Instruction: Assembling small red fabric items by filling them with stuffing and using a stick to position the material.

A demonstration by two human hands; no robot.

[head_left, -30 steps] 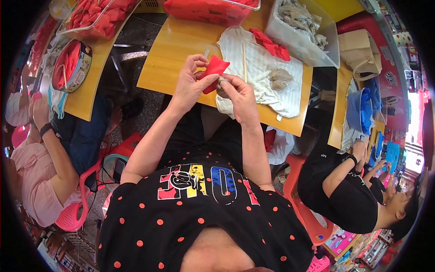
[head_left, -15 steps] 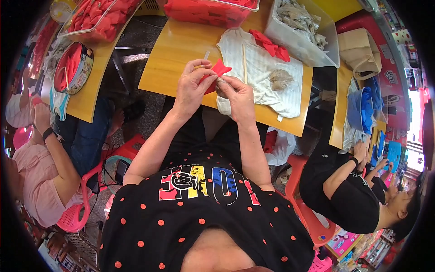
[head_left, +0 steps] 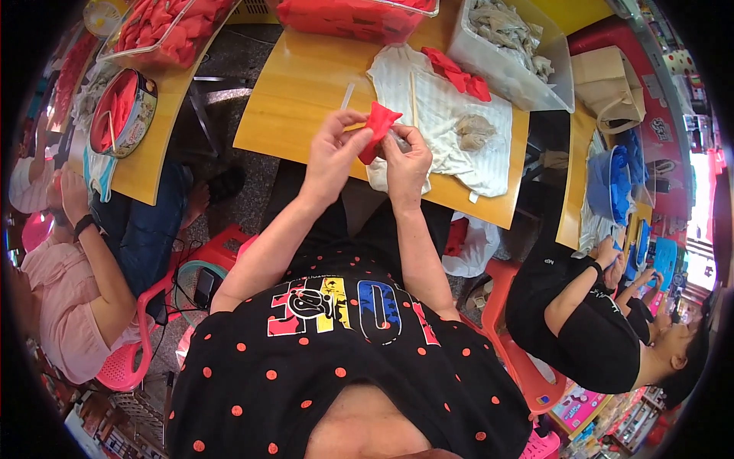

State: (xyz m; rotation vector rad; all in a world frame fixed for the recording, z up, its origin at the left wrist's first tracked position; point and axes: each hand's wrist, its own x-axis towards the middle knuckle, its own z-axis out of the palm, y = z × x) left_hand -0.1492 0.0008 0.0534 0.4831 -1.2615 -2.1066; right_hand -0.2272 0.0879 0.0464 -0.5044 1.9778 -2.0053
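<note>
My left hand (head_left: pixel 330 151) and my right hand (head_left: pixel 407 159) meet over the near edge of a yellow wooden table (head_left: pixel 306 92). Between their fingertips they pinch a small piece of red cloth (head_left: pixel 376 126), folded to a point at the top. Just beyond it a white striped cloth (head_left: pixel 443 130) lies on the table. On that cloth rest a thin stick (head_left: pixel 414 99), a few more red pieces (head_left: pixel 459 75) and a lump of grey-brown stuffing (head_left: pixel 474 131).
A clear bin of grey stuffing (head_left: pixel 511 38) and a bin of red pieces (head_left: pixel 353 17) stand at the table's far side. A round tin (head_left: pixel 122 111) sits on the left table. People sit at left and right on red and pink plastic stools (head_left: pixel 122 367).
The red cloth has gone from a flatter, wider shape to a narrower one with a raised point. Both hands have stayed together over the table edge, fingers shifting slightly.
</note>
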